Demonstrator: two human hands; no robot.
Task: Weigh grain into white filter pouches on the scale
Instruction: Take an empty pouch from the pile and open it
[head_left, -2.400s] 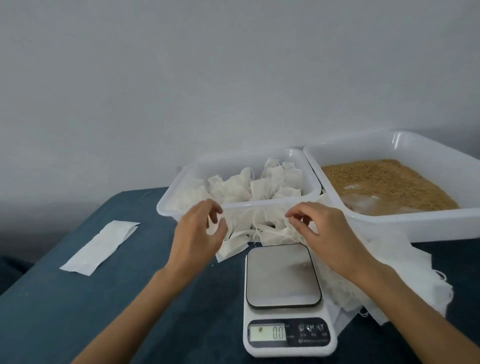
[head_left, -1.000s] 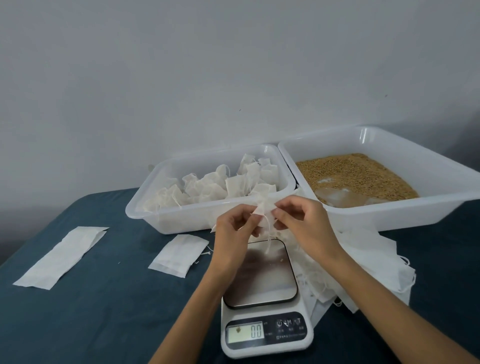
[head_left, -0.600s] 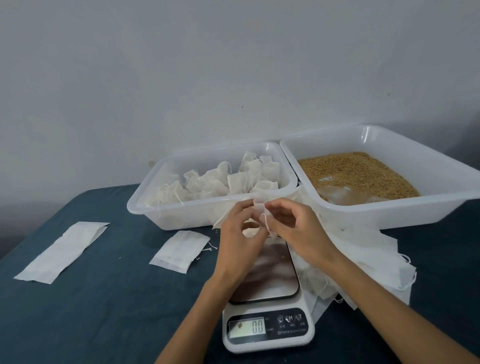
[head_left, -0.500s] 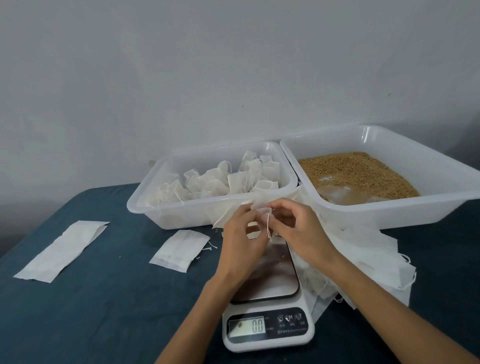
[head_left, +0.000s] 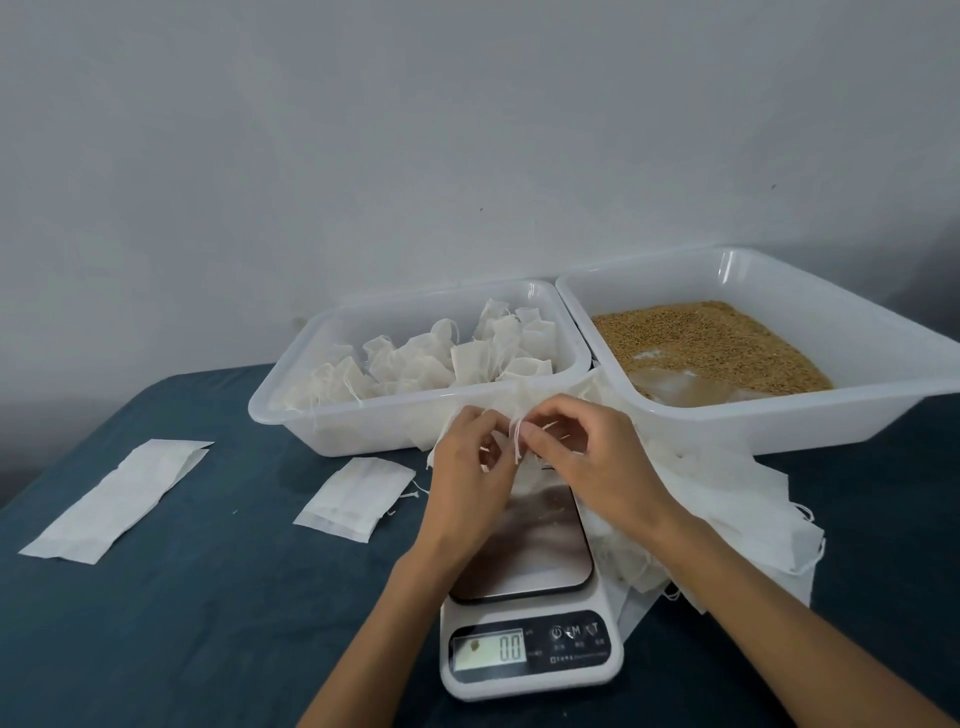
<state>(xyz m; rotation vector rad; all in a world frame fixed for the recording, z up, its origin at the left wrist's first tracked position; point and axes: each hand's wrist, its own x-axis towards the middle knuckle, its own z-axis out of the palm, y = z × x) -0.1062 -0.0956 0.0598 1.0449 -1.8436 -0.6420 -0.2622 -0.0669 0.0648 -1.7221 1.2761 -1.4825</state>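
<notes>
My left hand (head_left: 467, 480) and my right hand (head_left: 597, 462) meet just above the far edge of the white digital scale (head_left: 530, 649), both pinching the top of one white filter pouch (head_left: 511, 441) with thin strings hanging from it. The scale's steel platter (head_left: 540, 551) holds nothing and the display reads 0.0. Brown grain (head_left: 711, 345) fills the white tray at the right (head_left: 779, 421). Another white tray (head_left: 363, 421) at the back holds several filled, tied pouches (head_left: 441, 358).
A heap of flat empty pouches (head_left: 737, 509) lies right of the scale. One flat pouch (head_left: 358, 499) lies left of my hands, and a longer white strip (head_left: 119, 499) sits further left on the dark blue cloth (head_left: 182, 623). A grey wall stands behind.
Both hands came together over the scale and took hold of one pouch. They have since dropped slightly and keep working its top. A flat pouch now lies left of the scale.
</notes>
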